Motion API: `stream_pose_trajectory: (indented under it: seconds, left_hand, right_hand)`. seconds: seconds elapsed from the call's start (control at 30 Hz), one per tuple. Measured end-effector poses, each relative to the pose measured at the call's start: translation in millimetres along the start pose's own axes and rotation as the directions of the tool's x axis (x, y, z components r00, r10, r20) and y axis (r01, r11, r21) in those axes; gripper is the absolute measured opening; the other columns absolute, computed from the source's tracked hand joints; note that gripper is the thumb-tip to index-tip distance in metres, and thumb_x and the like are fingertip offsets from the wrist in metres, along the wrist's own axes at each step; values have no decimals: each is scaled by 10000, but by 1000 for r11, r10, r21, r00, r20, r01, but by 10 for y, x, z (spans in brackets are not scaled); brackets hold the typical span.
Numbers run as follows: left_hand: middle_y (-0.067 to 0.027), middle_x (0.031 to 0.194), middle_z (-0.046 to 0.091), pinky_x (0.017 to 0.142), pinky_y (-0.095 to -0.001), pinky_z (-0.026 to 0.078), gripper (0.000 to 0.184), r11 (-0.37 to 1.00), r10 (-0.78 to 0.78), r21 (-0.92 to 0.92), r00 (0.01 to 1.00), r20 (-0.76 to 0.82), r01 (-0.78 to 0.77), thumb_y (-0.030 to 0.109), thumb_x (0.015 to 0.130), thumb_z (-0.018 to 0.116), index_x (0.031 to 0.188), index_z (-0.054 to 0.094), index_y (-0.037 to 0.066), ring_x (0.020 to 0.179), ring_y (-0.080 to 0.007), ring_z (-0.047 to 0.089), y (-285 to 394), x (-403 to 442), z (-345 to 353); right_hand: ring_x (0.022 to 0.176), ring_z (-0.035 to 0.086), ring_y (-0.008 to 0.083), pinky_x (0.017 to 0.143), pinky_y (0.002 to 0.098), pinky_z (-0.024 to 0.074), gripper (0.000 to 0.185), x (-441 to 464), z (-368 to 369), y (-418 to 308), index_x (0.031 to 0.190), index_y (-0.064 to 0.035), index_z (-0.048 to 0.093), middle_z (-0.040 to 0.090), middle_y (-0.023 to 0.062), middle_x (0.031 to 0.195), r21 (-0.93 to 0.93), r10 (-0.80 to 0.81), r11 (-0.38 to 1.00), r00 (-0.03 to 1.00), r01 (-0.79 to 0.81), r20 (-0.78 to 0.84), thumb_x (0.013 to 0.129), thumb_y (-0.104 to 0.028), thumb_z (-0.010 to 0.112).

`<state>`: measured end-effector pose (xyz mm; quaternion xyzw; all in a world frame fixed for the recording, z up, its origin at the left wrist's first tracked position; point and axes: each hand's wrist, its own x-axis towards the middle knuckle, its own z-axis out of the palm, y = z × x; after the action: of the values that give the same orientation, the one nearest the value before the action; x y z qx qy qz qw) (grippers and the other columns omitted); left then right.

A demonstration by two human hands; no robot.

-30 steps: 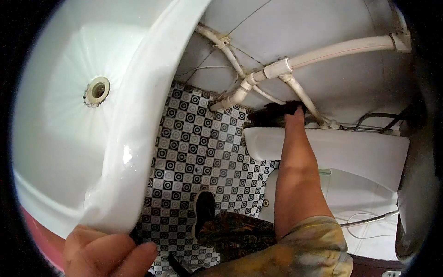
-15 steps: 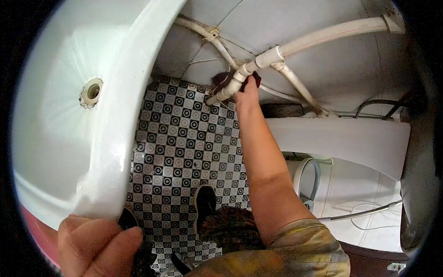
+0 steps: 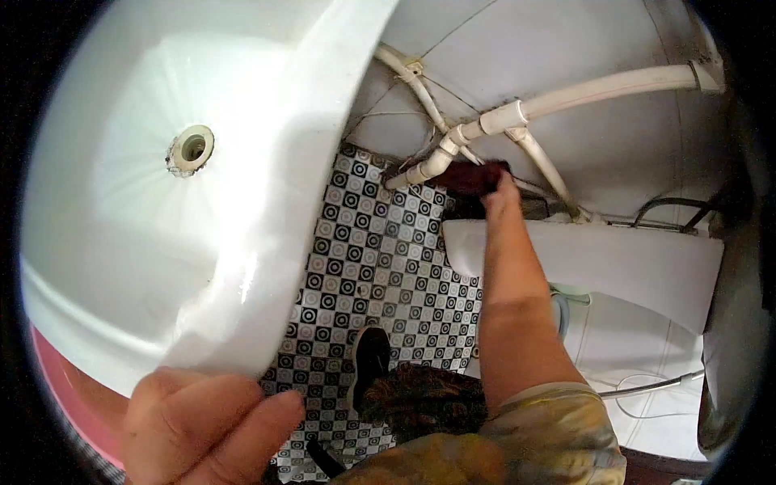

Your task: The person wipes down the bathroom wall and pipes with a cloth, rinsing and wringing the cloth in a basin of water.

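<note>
Shifted since half a second ago: the right hand point(image 3: 502, 194), which has moved along the wall point(image 3: 590, 48), away from the pipe elbow point(image 3: 435, 163). Its fingers close on a dark red cloth point(image 3: 465, 178); I cannot see the fingertips. From my station I find the cloth low by the wall, reaching from beside the elbow to the hand. Room there is narrow, bounded by wall, slanting pipe point(image 3: 548, 166) and the white fixture point(image 3: 598, 263), whose edge the forearm crosses. The left hand point(image 3: 202, 424) is at the near corner of the basin point(image 3: 279, 210), fingers folded together; whether they pinch the rim, I cannot tell. Open floor point(image 3: 380, 267) runs between basin edge and fixture, one dark shoe point(image 3: 373, 354) standing on it.
</note>
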<state>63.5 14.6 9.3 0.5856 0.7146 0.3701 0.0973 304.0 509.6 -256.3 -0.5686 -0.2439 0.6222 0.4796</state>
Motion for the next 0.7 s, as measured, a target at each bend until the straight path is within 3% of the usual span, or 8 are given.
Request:
stream_pose_trajectory:
  seconds: [0.1, 0.17, 0.23, 0.37, 0.43, 0.5, 0.57, 0.7]
  left_hand:
    - [-109, 756, 535, 565, -316, 410, 359, 986, -148, -89, 987, -71, 141, 42, 513, 675, 862, 589, 50, 655, -230, 508, 69, 24, 43]
    - [-154, 892, 579, 580, -239, 479, 218, 983, 14, -185, 999, 31, -8, 48, 711, 603, 912, 569, -29, 767, -200, 564, 0, 54, -43]
    - [-150, 892, 579, 606, -261, 482, 236, 988, 23, -152, 999, 38, -17, 75, 723, 588, 934, 560, -26, 762, -205, 559, 7, 52, -39]
    - [-152, 922, 575, 665, -287, 484, 279, 989, 107, -108, 989, 103, -96, 94, 735, 561, 987, 540, -23, 780, -207, 552, -53, 58, -87]
    - [-156, 967, 563, 741, -311, 472, 309, 990, 63, -133, 987, 145, -43, 159, 770, 550, 1023, 519, -16, 835, -219, 549, -17, 45, -124]
    - [-160, 1012, 550, 816, -334, 460, 346, 988, 24, -151, 982, 189, 5, 224, 805, 539, 1058, 499, -9, 890, -232, 547, 73, 41, -79]
    - [-116, 761, 529, 560, -325, 410, 348, 989, -141, -52, 982, -127, 136, 30, 524, 658, 863, 581, 29, 659, -233, 508, 195, 55, 103]
    - [-126, 748, 534, 554, -323, 407, 353, 998, 51, -41, 995, -81, -55, 25, 519, 653, 863, 573, 21, 645, -237, 511, 31, 21, 109]
  right_hand:
    - [917, 554, 271, 830, 412, 453, 256, 65, -418, -516, 1001, -69, 591, 597, 93, 978, -19, -173, 985, 978, 172, -115, 850, -241, 476]
    - [915, 551, 272, 834, 410, 447, 254, 180, -584, -777, 1004, -70, 590, 594, 94, 992, -16, -217, 976, 961, 217, -170, 838, -232, 486]
    - [913, 548, 273, 838, 409, 442, 254, 329, -647, -886, 1007, -71, 590, 591, 95, 1006, -2, -219, 975, 958, 222, -185, 826, -223, 496]
    - [908, 543, 275, 846, 407, 431, 259, 814, -656, -782, 1013, -72, 588, 586, 98, 1034, 37, -125, 991, 992, 126, -26, 803, -206, 516]
    - [906, 540, 275, 850, 405, 425, 264, 1202, -697, -533, 1016, -73, 587, 583, 100, 1049, 80, 7, 996, 965, -29, 261, 791, -198, 527]
    - [857, 562, 267, 758, 392, 477, 288, 553, -163, -51, 1032, -47, 552, 578, 104, 1024, -36, 37, 999, 998, -35, 48, 814, -232, 519]
    - [880, 570, 281, 781, 437, 471, 259, 94, 291, 182, 1005, -55, 568, 588, 104, 1019, 9, 70, 998, 998, -70, -3, 844, -239, 484]
    - [920, 569, 282, 801, 458, 466, 270, -497, 622, 319, 1048, -42, 540, 591, 92, 1019, -237, 79, 968, 997, -80, -13, 842, -216, 524]
